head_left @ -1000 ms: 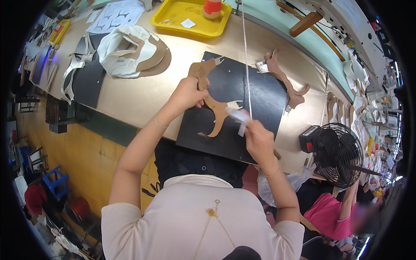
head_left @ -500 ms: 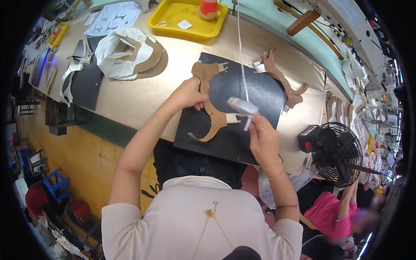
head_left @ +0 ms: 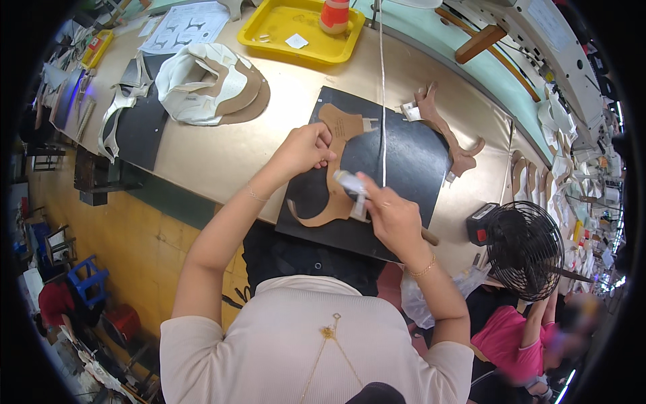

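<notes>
A curved brown shoe-upper piece (head_left: 344, 126) with whitish tabs lies flat on a black board (head_left: 410, 158). My left hand (head_left: 304, 148) is closed at its left edge, thumb and fingertips pinching the narrow middle. In my right hand (head_left: 397, 219) is a hammer, its silver head (head_left: 350, 182) blurred over the lower part of the piece. The end of its wooden handle shows below my wrist. Part of the lower white tab is hidden behind the hammer head. Another brown upper piece (head_left: 447, 138), curled, rests across the board's right edge.
A white cord (head_left: 383, 101) hangs down over the board. Stacked white-and-brown uppers (head_left: 232, 87) sit at the left, near a yellow tray (head_left: 269, 44) holding a bottle (head_left: 334, 17). A black fan (head_left: 525, 249) stands at the right, with a person in pink (head_left: 508, 333) beyond.
The hammer has swung down and left, from right of the lower tab to over the piece. My left hand still pinches the piece; the whole view has shifted slightly.
</notes>
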### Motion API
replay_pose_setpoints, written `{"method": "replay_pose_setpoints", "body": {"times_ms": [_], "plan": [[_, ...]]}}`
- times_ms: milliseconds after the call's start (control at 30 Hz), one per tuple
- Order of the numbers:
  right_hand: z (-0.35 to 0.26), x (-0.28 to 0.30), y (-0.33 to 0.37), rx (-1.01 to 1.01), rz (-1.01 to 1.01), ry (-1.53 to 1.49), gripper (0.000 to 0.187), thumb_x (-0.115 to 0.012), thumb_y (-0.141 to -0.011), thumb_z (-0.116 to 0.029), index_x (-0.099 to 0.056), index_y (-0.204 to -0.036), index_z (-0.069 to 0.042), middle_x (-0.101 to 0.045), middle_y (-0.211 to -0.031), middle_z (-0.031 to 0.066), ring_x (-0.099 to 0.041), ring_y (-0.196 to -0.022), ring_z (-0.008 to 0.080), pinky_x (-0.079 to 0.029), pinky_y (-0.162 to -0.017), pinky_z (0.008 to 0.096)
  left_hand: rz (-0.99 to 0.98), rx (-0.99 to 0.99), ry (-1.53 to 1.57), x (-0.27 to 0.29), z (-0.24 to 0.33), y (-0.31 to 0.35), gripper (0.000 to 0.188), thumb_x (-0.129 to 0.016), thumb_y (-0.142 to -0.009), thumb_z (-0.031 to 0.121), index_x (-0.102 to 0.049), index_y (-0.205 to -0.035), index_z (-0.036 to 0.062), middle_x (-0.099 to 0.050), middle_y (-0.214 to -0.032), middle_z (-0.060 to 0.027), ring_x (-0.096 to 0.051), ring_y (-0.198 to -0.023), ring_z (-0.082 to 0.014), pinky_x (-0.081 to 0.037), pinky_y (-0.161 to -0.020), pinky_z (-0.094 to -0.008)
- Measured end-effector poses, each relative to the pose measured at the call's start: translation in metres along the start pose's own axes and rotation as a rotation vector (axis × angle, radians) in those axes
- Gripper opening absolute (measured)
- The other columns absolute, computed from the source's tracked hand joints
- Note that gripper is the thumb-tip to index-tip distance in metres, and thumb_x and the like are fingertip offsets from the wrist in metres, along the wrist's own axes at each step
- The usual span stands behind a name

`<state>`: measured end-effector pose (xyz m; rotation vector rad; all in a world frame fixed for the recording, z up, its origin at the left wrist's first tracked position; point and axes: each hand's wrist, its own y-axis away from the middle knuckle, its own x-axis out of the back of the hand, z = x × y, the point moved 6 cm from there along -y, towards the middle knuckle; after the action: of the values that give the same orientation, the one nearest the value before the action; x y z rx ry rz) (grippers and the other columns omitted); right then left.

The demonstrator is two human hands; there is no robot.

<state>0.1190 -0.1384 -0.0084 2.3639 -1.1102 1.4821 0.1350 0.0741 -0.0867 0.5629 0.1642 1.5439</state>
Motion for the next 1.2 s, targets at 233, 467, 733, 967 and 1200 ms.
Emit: {"method": "replay_pose_setpoints", "body": {"times_ms": [233, 467, 733, 967, 1200], "plan": [[0.001, 0.011, -0.006, -0.01, 0.084, -0.039, 0.052, -0.068, -0.093, -0.021, -0.056, -0.144, -0.025, -0.058, -0.073, 0.0064, -0.062, -0.056, 0.0273, -0.051, -0.051, 0.0382, 0.021, -0.003, -0.047, -0.004, 0.002, 0.0, 0.017, -0.073, -0.087, 0.003, -0.067, -0.099, -0.0083, -0.072, -0.082, -0.012, -0.072, -0.068, -0.015, -0.059, -0.06, -0.0254], [0.006, -0.005, -0.019, 0.005, -0.117, 0.167, 0.049, -0.066, -0.095, -0.022, -0.057, -0.143, -0.024, -0.058, -0.071, 0.0061, -0.063, -0.055, 0.0266, -0.051, -0.049, 0.0378, -0.007, -0.04, -0.13, -0.005, 0.005, -0.004, 0.014, -0.07, -0.089, 0.003, -0.07, -0.096, -0.0085, -0.072, -0.082, -0.0118, -0.072, -0.067, -0.0149, -0.058, -0.059, -0.0258], [0.016, -0.022, -0.01, -0.09, -0.269, 0.22, 0.046, -0.063, -0.097, -0.025, -0.057, -0.142, -0.025, -0.064, -0.078, 0.0086, -0.066, -0.06, 0.0315, -0.054, -0.055, 0.0429, -0.013, -0.091, -0.241, -0.004, 0.011, -0.001, 0.017, -0.071, -0.087, 0.007, -0.07, -0.099, -0.0056, -0.072, -0.078, -0.012, -0.072, -0.067, -0.0179, -0.057, -0.062, -0.0307], [0.013, -0.018, -0.013, -0.044, -0.206, 0.206, 0.046, -0.064, -0.097, -0.025, -0.057, -0.142, -0.023, -0.06, -0.075, 0.0065, -0.065, -0.056, 0.0265, -0.052, -0.05, 0.0379, 0.117, -0.273, -0.547, -0.022, 0.012, 0.059, 0.036, -0.077, -0.082, 0.009, -0.062, -0.114, -0.0005, -0.072, -0.079, -0.0167, -0.072, -0.077, -0.0336, -0.055, -0.07, -0.041], [-0.008, 0.015, -0.012, 0.015, 0.114, -0.002, 0.048, -0.069, -0.092, -0.022, -0.061, -0.14, -0.022, -0.056, -0.072, 0.0043, -0.063, -0.058, 0.0228, -0.051, -0.053, 0.0351, -0.019, -0.023, -0.245, -0.014, -0.007, 0.044, 0.032, -0.073, -0.08, 0.0, -0.063, -0.11, 0.0012, -0.071, -0.076, -0.016, -0.071, -0.076, -0.0331, -0.053, -0.071, -0.0402]]}}
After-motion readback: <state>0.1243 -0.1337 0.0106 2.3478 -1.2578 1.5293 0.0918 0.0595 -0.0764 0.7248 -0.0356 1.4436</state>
